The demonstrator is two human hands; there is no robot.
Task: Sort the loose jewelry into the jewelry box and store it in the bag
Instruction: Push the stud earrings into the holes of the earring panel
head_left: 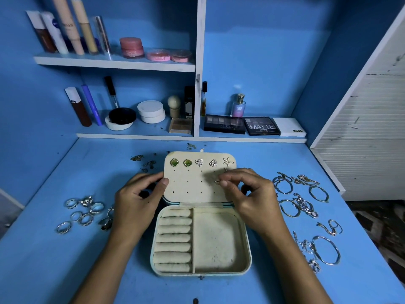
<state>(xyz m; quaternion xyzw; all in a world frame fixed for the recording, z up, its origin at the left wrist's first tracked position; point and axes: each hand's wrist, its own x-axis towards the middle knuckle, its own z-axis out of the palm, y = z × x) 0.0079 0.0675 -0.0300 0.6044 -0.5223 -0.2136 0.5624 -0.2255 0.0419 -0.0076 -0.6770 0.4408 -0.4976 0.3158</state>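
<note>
An open cream jewelry box [219, 244] lies in the middle of the blue table, its lid [192, 185] tilted up. Several earrings [187, 162] are pinned along the lid's top row. My left hand [138, 200] grips the lid's left edge, thumb on the front. My right hand [247, 191] pinches a small gold earring [217, 182] against the lid's right side. Several silver rings [84, 212] lie to the left of the box. Bracelets and chains [304, 200] lie to the right. No bag is in view.
Loose small earrings [144, 162] lie behind the box at left. Shelves at the back hold cosmetics: tubes [65, 29], pink jars [131, 47], palettes [262, 126], a perfume bottle [238, 105]. A white slatted panel [361, 132] bounds the right side.
</note>
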